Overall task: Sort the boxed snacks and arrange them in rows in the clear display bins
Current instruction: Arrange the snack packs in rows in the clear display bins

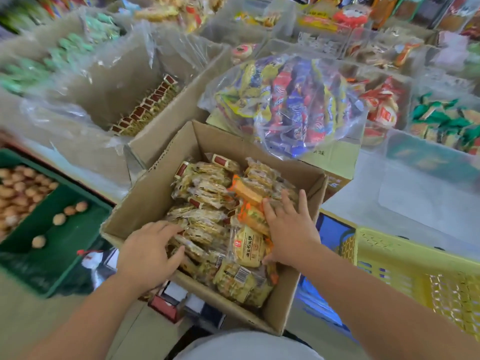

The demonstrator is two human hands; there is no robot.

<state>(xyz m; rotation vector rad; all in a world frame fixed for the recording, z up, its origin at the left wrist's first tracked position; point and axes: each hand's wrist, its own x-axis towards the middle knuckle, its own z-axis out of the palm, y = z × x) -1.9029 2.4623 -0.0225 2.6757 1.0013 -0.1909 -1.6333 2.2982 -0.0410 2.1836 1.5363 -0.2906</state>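
An open cardboard box in front of me holds several clear-wrapped yellow snack packets, some with orange wrappers. My left hand reaches in at the box's near left, fingers curled around the packets there. My right hand lies flat on the packets at the right side, fingers spread. A large plastic-lined carton at the upper left holds one row of packets with dark red ends along its right wall.
A bag of blue, yellow and red snacks sits on a carton behind the box. Clear bins stand at right, a yellow crate at lower right, a green tray with round cookies at left.
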